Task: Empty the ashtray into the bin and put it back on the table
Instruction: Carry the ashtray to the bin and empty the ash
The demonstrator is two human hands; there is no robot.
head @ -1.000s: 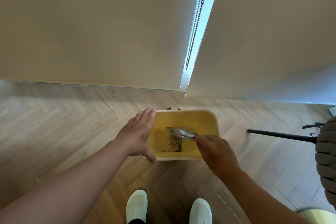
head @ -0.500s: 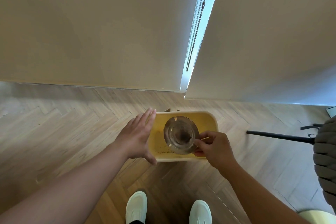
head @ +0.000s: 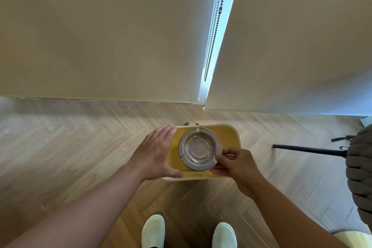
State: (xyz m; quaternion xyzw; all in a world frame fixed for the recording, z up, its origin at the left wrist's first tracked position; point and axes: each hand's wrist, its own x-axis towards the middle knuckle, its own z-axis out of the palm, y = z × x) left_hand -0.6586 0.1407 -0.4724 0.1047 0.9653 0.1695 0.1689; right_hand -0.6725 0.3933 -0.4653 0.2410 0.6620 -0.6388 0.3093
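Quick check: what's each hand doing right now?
Left hand: open, resting on the bin's left rim.
Right hand: closed on the ashtray's edge, over the bin.

The right hand (head: 235,164) pinches the rim of the steel ashtray (head: 199,149), bowl upward, over the yellow bin (head: 233,141) on the wooden floor (head: 70,147); the left hand (head: 156,153) rests spread against the bin's left rim.

we've got a shiny silver ashtray (head: 199,149) | yellow bin (head: 231,141) | light wood herringbone floor (head: 70,147) | white shoes (head: 153,231) | beige blinds (head: 100,32)
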